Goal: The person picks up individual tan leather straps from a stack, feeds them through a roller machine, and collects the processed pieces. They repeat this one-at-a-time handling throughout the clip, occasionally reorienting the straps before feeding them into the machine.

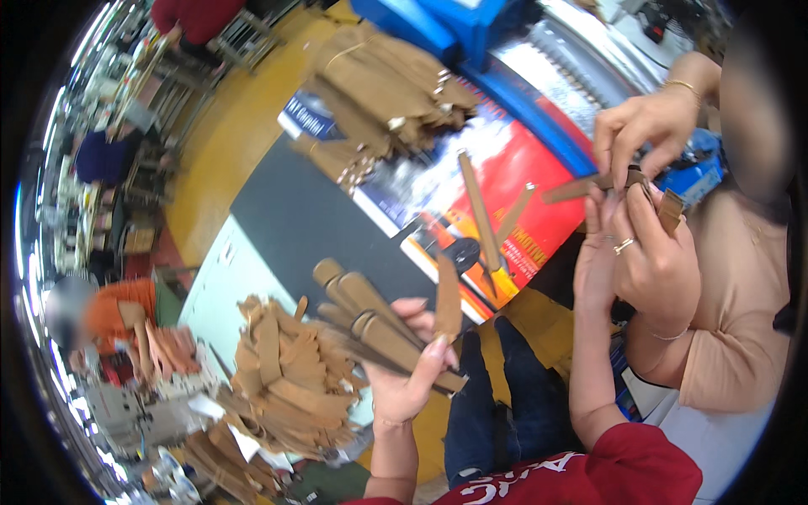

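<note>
My left hand (402,379) is closed around a bundle of brown fabric straps (370,320) with rounded ends. A single brown strap (448,295) stands up between its thumb and fingers. Farther right, my right hand (596,248) reaches up with its fingertips closed at another brown strap (568,190); part of this hand is hidden. A co-worker's two hands, one with a ring (652,252) and one with a bracelet (644,122), work on that same strap beside my fingers. A short folded brown piece (671,210) sticks out from the ringed hand.
Loose brown straps (480,210) lie on a red and white printed sheet (547,181). A tied brown bundle (370,84) is at the far side, near blue machine parts (471,34). A heap of brown pieces (290,379) stands left. Other people work along the left.
</note>
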A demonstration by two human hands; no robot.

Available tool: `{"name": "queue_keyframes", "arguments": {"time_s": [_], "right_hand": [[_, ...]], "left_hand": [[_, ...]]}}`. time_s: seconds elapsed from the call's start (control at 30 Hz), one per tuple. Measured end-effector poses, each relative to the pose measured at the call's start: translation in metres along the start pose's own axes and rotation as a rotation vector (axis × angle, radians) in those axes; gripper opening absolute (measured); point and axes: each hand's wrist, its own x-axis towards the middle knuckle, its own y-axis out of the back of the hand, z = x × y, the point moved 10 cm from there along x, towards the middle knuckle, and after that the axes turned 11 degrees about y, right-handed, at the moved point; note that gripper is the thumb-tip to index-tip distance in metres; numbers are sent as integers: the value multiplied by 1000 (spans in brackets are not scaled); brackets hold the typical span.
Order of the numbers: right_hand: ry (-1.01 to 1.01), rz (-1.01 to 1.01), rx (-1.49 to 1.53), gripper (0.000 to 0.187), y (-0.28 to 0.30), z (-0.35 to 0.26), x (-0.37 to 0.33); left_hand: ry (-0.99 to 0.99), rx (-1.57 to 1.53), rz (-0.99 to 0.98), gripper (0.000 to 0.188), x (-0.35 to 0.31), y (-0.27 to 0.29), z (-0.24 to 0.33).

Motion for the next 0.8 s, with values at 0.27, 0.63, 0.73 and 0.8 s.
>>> {"name": "queue_keyframes", "arguments": {"time_s": [0.27, 0.63, 0.73, 0.8], "right_hand": [[-170, -114, -467, 31, -21, -9, -66], [54, -640, -356, 23, -75, -56, -101], [119, -648, -358, 21, -75, -66, -99], [117, -618, -378, 19, -73, -67, -96]], "left_hand": [[-23, 10, -5, 44, -2, -6, 0], [154, 168, -135, 36, -16, -30, -32], [150, 155, -105, 37, -16, -29, -29], [139, 150, -109, 37, -15, -31, -27]]}}
